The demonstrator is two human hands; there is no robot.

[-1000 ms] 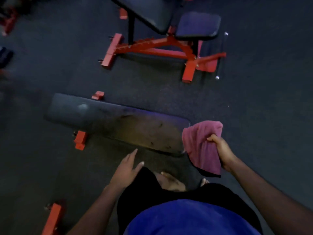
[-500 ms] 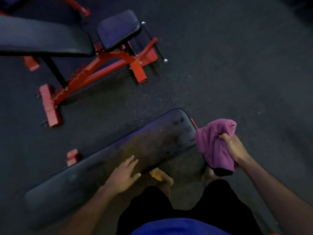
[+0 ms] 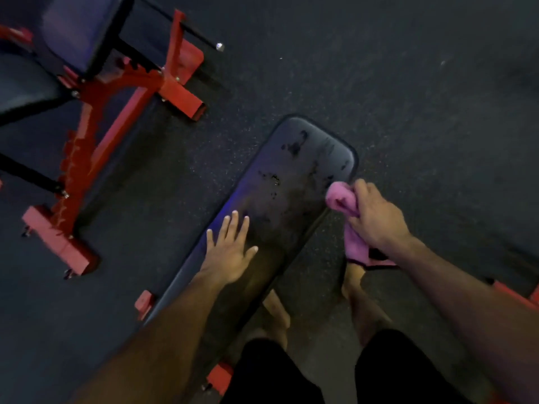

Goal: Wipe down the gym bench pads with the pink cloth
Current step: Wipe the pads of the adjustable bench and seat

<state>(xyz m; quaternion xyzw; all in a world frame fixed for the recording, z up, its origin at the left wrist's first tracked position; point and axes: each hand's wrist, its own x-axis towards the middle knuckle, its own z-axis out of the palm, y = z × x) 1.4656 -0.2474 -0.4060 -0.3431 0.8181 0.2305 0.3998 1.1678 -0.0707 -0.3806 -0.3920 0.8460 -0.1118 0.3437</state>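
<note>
Pink cloth [image 3: 339, 199]: bunched, gripped in the right hand [image 3: 376, 220] with fingers curled round it; its upper wad lies at the right edge of the flat bench pad [image 3: 294, 182], apparently touching the pad, though the dim light leaves the contact uncertain; its lower part hangs below the hand, off the pad's side, with a dark hem showing.

Flat bench pad: long, dark, running diagonally from the lower left to a rounded far end at upper centre; surface scuffed, with dark blotches near the far end; near end hidden under the left forearm and the black shorts [image 3: 280, 374]; red frame pieces [image 3: 144, 301] show only as small tabs at its left edge and below it.

Left hand [image 3: 230, 252]: flat on the pad's left half, fingers straight and spread, holding nothing.

Bare feet: partly seen on the floor to the right of the pad, blurred and hard to outline.

Adjustable bench [image 3: 122, 91]: red frame, dark seat and back pads, upper left, cut off by the top and left borders; well apart from the flat pad.

Floor [image 3: 408, 83]: dark speckled rubber; open room beyond the pad's far end and along its right side; a red corner [image 3: 519, 293] cut off at the right border, unidentifiable.
</note>
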